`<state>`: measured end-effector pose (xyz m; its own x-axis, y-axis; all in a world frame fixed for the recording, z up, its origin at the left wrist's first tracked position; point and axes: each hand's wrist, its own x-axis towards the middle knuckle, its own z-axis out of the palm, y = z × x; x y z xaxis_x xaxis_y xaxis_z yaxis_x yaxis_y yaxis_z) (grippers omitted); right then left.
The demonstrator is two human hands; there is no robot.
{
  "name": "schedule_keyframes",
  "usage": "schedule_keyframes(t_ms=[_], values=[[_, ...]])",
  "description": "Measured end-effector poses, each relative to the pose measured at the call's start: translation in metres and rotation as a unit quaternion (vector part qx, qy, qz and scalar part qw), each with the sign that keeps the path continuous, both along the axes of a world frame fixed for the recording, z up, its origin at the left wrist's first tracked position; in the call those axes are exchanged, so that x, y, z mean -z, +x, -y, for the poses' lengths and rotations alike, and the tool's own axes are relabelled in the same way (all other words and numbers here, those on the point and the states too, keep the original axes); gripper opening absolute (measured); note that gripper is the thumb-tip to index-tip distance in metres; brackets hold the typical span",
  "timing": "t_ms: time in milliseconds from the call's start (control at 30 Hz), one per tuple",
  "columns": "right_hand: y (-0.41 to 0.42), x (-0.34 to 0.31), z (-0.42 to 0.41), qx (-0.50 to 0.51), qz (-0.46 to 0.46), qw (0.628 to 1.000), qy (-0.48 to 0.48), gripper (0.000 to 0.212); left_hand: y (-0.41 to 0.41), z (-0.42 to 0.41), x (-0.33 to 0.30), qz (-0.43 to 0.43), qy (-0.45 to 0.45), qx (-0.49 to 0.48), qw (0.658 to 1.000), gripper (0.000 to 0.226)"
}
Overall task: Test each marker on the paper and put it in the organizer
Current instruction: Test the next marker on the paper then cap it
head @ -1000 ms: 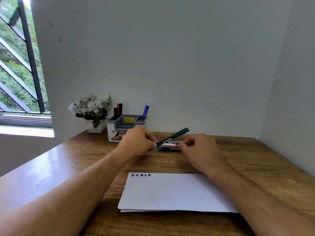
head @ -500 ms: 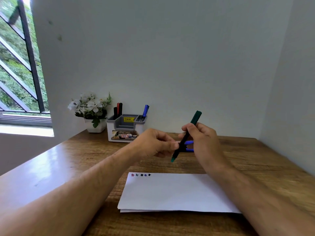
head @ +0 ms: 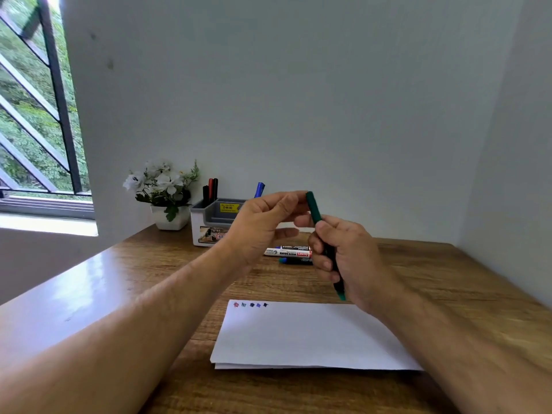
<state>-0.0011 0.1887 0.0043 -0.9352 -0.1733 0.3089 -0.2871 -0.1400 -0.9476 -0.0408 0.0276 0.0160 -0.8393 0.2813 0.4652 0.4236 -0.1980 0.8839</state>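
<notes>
My right hand grips a green marker nearly upright above the desk, its green cap end at the top. My left hand is raised beside it, and its fingertips pinch the marker's cap end. White paper lies below, with several small colored test marks at its top left corner. Loose markers lie on the desk behind my hands. The grey-and-white organizer stands at the back with red, black and blue markers in it.
A small white pot of white flowers stands left of the organizer, by the wall. A barred window is at far left. The wooden desk meets walls at the back and right.
My right hand took the green marker from the left and turned it from slanted to nearly upright, moving it nearer the paper. My left hand rose to the marker's top end.
</notes>
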Motion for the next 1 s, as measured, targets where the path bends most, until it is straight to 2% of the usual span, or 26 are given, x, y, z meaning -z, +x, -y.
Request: schedule_keyframes(t_ms=[200, 367, 600, 833, 1000], values=[[0.003, 0.001, 0.005, 0.004, 0.031, 0.996, 0.080, 0.049, 0.000, 0.003, 0.000, 0.038, 0.051, 0.050, 0.997, 0.030], [0.004, -0.002, 0.007, 0.020, 0.042, 0.994, 0.098, 0.049, -0.003, 0.005, 0.001, 0.037, 0.059, 0.053, 0.996, 0.025], [0.005, -0.002, 0.009, 0.054, 0.038, 0.991, 0.116, 0.059, -0.005, 0.006, -0.002, 0.035, 0.079, 0.052, 0.995, 0.022], [0.004, 0.004, 0.005, 0.045, 0.033, 0.990, 0.126, 0.058, -0.013, 0.012, -0.006, 0.043, 0.143, 0.002, 0.989, 0.023], [0.002, 0.006, 0.004, 0.057, 0.032, 0.994, 0.093, 0.040, -0.017, 0.018, -0.003, 0.073, 0.105, -0.026, 0.991, 0.020]])
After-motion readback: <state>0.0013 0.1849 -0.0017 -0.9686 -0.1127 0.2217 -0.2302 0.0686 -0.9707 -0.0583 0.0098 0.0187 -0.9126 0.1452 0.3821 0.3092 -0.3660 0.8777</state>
